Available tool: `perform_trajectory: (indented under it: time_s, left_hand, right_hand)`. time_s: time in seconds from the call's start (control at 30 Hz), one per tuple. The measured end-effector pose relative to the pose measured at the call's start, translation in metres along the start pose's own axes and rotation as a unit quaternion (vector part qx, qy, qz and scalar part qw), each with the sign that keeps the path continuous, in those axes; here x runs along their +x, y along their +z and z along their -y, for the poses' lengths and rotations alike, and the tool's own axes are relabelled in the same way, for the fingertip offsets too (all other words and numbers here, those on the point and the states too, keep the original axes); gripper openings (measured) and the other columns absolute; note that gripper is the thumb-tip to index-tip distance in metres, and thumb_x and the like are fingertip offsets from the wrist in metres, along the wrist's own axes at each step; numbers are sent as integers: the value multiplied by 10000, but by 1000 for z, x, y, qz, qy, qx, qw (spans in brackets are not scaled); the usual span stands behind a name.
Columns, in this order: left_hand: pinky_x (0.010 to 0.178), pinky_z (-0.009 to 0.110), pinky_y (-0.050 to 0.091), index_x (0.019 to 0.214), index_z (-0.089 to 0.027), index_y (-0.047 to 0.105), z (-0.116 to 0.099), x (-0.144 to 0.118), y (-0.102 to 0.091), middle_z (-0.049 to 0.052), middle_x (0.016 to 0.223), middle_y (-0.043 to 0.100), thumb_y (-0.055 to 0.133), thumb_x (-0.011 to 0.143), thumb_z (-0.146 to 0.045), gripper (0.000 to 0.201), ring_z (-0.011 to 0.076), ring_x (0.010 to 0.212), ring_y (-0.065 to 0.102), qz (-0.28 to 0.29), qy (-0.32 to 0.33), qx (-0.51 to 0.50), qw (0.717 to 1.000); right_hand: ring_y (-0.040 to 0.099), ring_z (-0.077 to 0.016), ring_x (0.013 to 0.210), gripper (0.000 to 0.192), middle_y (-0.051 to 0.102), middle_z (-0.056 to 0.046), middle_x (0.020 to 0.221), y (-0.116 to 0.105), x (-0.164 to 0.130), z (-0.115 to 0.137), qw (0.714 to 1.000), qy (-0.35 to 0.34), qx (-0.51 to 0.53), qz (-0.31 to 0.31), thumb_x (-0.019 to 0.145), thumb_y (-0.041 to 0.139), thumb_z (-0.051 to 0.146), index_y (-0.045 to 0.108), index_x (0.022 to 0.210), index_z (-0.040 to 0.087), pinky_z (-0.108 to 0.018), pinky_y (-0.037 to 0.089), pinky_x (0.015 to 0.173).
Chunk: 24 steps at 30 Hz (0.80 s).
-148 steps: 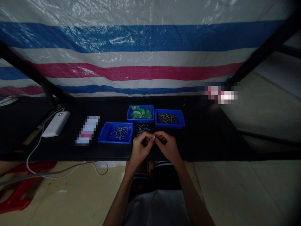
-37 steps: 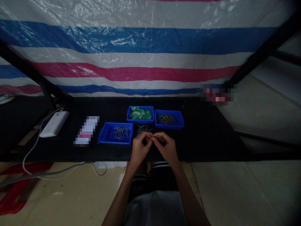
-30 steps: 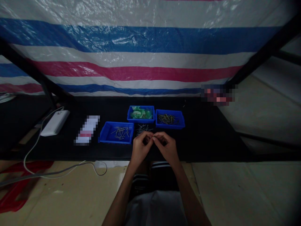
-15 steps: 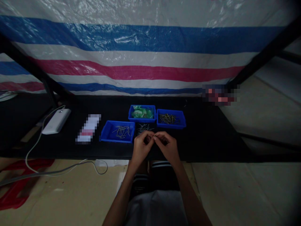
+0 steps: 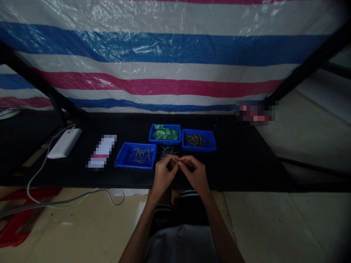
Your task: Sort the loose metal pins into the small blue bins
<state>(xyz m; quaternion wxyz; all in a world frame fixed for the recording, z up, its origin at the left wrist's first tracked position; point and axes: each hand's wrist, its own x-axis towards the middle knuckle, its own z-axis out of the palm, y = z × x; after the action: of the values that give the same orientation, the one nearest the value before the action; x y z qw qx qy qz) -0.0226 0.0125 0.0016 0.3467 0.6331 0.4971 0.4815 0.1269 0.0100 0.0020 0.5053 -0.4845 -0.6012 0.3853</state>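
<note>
My left hand [image 5: 166,171] and my right hand [image 5: 194,171] meet fingertip to fingertip over the front of the black table [image 5: 241,160]. Both are pinched closed; whatever lies between the fingertips is too small to make out. Just beyond my left hand is a loose pile of thin metal pins or nails [image 5: 168,151], partly hidden by the fingers. A blue tray [image 5: 124,155] to the left holds more thin metal pieces [image 5: 142,155]. Behind my right hand, another blue tray [image 5: 201,149] contains darker, brassy nail-like pieces [image 5: 195,140].
A third blue tray [image 5: 164,142] at the back holds green plastic packets [image 5: 165,133]. On the left lie a white power bank [image 5: 65,143] with a cable and a blurred-out flat item [image 5: 102,151]. A striped plastic sheet [image 5: 175,51] hangs behind; a red stool [image 5: 16,226] stands below.
The whole view has shifted slightly, so the table and trays sit a little lower. My hands keep nearly the same pinched pose, fingertips together.
</note>
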Motion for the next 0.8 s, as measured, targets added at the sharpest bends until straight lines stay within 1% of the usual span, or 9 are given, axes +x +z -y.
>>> perform_trajectory:
  time_s: [0.17,0.5,0.63,0.8]
  left_hand:
    - [672,233,487,948,-193,711,0,0,0,4,831,713,653,897,-153,86,144,727,650,-1,1,3,1000]
    - [692,234,487,962,-196,708,0,0,-1,2,847,713,654,902,-153,93,144,756,652,-2,0,2,1000]
    - [688,234,489,962,-197,711,-1,0,-1,3,840,714,652,902,-158,93,146,751,653,-2,3,1,1000]
    - [688,234,497,953,-194,710,-2,0,0,6,833,718,649,906,-170,81,148,746,659,-2,7,-1,1000]
  right_hand:
    - [608,-123,651,70,714,12,797,0,0,-2,1000,-1,0,2,920,696,274,730,940,216,-237,445,601]
    - [594,-132,645,97,713,5,790,0,-1,-1,1000,1,3,10,918,692,294,736,944,212,-248,445,607]
    - [611,-136,660,105,710,5,783,0,-1,-2,1000,5,3,5,915,694,300,736,951,211,-245,458,617]
    - [598,-131,622,106,677,20,710,0,-1,0,1000,10,-1,-3,903,704,302,744,943,213,-241,457,595]
